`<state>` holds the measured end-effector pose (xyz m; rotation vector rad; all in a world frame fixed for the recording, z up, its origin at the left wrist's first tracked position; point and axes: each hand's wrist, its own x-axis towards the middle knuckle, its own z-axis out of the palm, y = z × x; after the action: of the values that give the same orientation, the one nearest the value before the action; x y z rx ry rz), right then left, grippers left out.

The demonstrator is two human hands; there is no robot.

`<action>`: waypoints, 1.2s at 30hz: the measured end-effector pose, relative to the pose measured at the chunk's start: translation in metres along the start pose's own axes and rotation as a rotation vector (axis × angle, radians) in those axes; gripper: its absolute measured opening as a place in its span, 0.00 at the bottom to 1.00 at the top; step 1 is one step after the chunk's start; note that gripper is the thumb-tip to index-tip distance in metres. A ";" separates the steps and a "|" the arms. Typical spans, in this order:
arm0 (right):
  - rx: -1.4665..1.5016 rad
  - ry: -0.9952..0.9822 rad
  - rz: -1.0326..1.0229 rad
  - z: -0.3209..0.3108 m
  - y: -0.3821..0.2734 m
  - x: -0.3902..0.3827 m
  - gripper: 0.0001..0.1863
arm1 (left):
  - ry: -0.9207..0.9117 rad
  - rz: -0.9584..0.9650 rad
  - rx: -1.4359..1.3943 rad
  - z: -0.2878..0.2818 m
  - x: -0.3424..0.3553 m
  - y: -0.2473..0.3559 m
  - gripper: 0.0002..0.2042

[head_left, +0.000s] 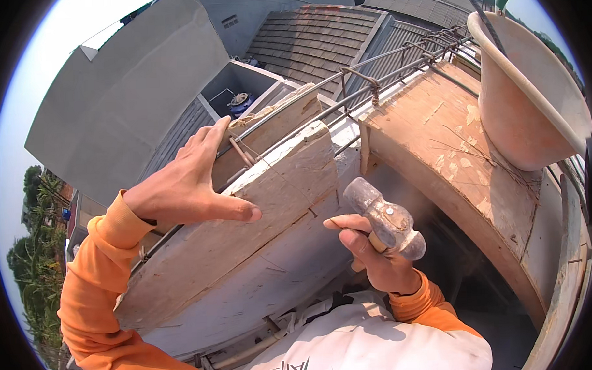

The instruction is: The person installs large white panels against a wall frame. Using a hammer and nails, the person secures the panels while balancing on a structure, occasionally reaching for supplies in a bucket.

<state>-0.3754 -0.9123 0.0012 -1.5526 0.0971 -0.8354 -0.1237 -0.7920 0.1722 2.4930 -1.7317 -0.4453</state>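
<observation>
My left hand reaches over the top of the wooden formwork, thumb and fingers spread apart. Its thumb lies over the face of the near board, and its fingers are beside the far board; whether they press on the wood I cannot tell. Steel rebar runs between the two boards. Low in front of the near board, my right hand is closed round the short visible part of a hammer's wooden handle. The worn metal hammer head points up, just above my fingers.
A plywood panel with loose wires on it extends to the right, under tied rebar. On it stands a large pale basin. A dark gap opens below the panel. Beyond are tiled roofs and a grey wall.
</observation>
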 end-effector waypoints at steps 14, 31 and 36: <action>0.269 0.120 0.110 0.014 -0.002 -0.001 0.14 | 0.138 0.093 -0.029 0.012 0.000 -0.010 0.57; 0.420 0.078 0.079 0.012 0.008 0.004 0.13 | 0.291 0.140 -0.194 0.000 0.025 -0.021 0.21; 0.273 0.025 -0.024 0.011 0.022 -0.010 0.16 | 0.344 0.167 -0.131 0.000 0.028 -0.013 0.12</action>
<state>-0.3681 -0.9025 -0.0218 -1.2890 -0.0179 -0.8496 -0.1022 -0.8135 0.1640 2.1584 -1.6914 -0.1045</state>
